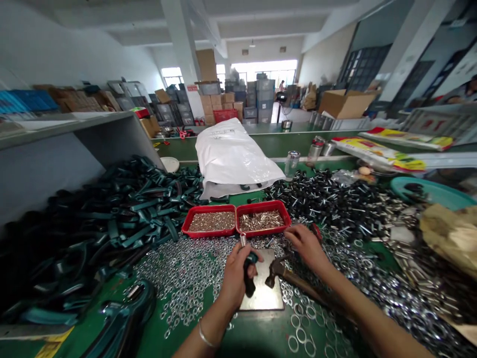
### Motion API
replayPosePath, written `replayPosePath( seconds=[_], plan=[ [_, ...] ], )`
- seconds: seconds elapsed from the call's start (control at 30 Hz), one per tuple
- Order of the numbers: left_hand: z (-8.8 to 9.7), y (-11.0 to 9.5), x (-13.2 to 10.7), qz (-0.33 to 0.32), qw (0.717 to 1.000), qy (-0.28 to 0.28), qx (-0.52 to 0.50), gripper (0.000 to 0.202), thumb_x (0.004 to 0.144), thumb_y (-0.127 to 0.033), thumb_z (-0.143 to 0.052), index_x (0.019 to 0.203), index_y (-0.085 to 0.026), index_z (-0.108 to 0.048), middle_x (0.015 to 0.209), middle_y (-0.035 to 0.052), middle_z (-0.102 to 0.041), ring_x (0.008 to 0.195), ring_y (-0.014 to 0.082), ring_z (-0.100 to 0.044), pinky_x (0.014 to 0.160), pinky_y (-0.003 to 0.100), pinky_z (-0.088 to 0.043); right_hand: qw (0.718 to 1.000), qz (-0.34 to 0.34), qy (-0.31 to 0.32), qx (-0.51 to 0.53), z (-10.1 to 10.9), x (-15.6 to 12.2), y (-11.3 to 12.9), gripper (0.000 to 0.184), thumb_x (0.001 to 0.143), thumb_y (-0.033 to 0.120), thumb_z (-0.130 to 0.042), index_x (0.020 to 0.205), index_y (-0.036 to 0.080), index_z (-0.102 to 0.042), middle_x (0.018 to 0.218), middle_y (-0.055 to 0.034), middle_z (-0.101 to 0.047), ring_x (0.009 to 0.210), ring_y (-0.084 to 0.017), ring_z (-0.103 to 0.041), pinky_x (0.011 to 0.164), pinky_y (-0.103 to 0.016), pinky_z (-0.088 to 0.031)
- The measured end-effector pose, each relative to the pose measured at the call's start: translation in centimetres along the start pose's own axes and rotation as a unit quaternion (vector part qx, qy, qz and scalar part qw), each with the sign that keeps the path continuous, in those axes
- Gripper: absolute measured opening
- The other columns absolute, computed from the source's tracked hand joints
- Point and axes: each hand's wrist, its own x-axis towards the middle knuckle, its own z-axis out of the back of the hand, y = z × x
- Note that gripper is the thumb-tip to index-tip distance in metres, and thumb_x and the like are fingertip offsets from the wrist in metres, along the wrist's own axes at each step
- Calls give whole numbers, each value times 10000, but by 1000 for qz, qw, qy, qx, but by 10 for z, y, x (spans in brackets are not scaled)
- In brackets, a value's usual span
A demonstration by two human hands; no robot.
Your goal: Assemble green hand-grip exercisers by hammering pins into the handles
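Note:
My left hand (pixel 236 276) grips a small dark green and black clamp part (pixel 249 273), with a threaded steel bolt (pixel 243 240) standing out of its top. The part is held just above a square steel plate (pixel 263 286). A claw hammer (pixel 276 271) rests its head on that plate, and its wooden handle (pixel 309 291) runs to the lower right under my right forearm. My right hand (pixel 305 246) hovers beyond the hammer, fingers apart, not gripping the handle. It is nearest a red twin-compartment tray (pixel 263 211) of small metal parts. Loose steel washers (pixel 179 278) surround the plate.
A heap of dark green clamp bodies (pixel 112 219) fills the left side. Black bolts (pixel 328 204) are piled to the right, beside a teal dish (pixel 428 194). A white plastic bag (pixel 234 154) lies beyond the trays. A co-worker's arm (pixel 458 97) shows at far right.

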Motion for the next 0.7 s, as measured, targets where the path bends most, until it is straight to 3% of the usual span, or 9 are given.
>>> replayPosePath(
  seconds=[0.07,0.13,0.23,0.33,0.53,0.63,0.7],
  plan=[
    [0,-4,5,-32,999,-7,5,284,902,-452,-582,895,-173,-524,851,21,-664,489,37,-472,487,172,-385,996,-8,-28,-81,16,5,-33,249,949,272,-450,897,159,-666,937,-131,-635,932,-264,-568,883,-410,-430],
    [-2,-9,9,-30,999,16,29,300,900,-475,-580,933,-177,-561,908,33,-674,561,61,-540,545,189,-431,992,-12,-17,-126,27,7,-56,221,920,233,-487,850,161,-684,890,-132,-633,910,-278,-554,874,-419,-410],
    [-5,-10,11,1,997,38,62,337,868,-505,-617,943,-176,-604,926,44,-685,592,75,-568,567,193,-441,983,-2,11,-185,30,7,-71,195,905,220,-525,817,194,-697,866,-106,-643,900,-269,-548,844,-379,-400],
    [-5,-5,12,18,997,16,78,364,817,-515,-676,916,-170,-612,867,37,-695,530,55,-520,529,176,-406,975,6,42,-217,28,11,-73,165,901,215,-556,842,211,-710,895,-83,-664,894,-244,-561,833,-341,-395],
    [1,-8,12,-33,991,-62,110,390,804,-551,-672,850,-172,-593,746,5,-685,463,46,-427,456,168,-333,968,-28,62,-240,25,22,-70,124,874,271,-620,825,225,-724,848,-68,-672,843,-237,-593,721,-307,-408],
    [4,-12,13,-47,990,-73,111,394,834,-564,-626,871,-172,-621,813,25,-705,526,76,-508,506,190,-403,970,-52,37,-236,28,23,-63,113,857,240,-616,783,211,-697,805,-76,-652,822,-244,-600,710,-316,-422],
    [7,-11,13,-58,989,-65,118,388,855,-552,-600,895,-170,-656,898,53,-715,690,126,-607,606,217,-468,972,-62,3,-225,31,20,-52,140,881,215,-559,791,187,-663,853,-110,-648,868,-264,-604,757,-351,-439]
  ],
)
